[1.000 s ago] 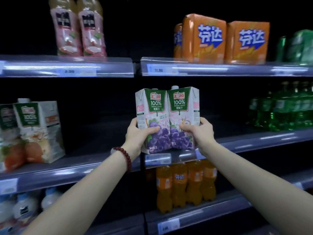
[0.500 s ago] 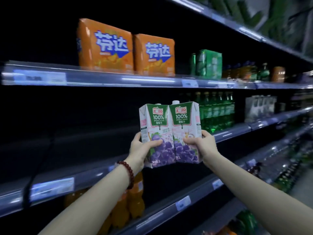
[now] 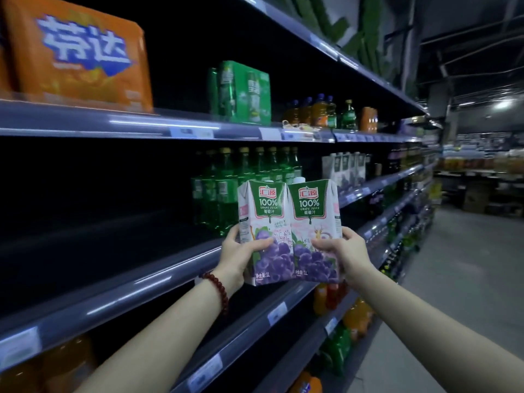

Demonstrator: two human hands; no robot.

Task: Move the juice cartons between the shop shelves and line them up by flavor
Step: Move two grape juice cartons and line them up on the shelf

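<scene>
Scene: a person carries two grape juice cartons along a dim shop aisle, both held upright and side by side in front of the middle shelf (image 3: 147, 282).
Left hand (image 3: 236, 251): fingers wrapped round the lower part of the left grape juice carton (image 3: 262, 222).
Right hand (image 3: 344, 249): thumb across the front and fingers behind the right grape juice carton (image 3: 310, 219).
Destination: likely the row of similar cartons (image 3: 344, 168) farther down that shelf, beyond the green bottles (image 3: 226, 191).
Handling: full cartons judged weighty, stiff-sided but dentable; a low grip near the base steadies them.
</scene>
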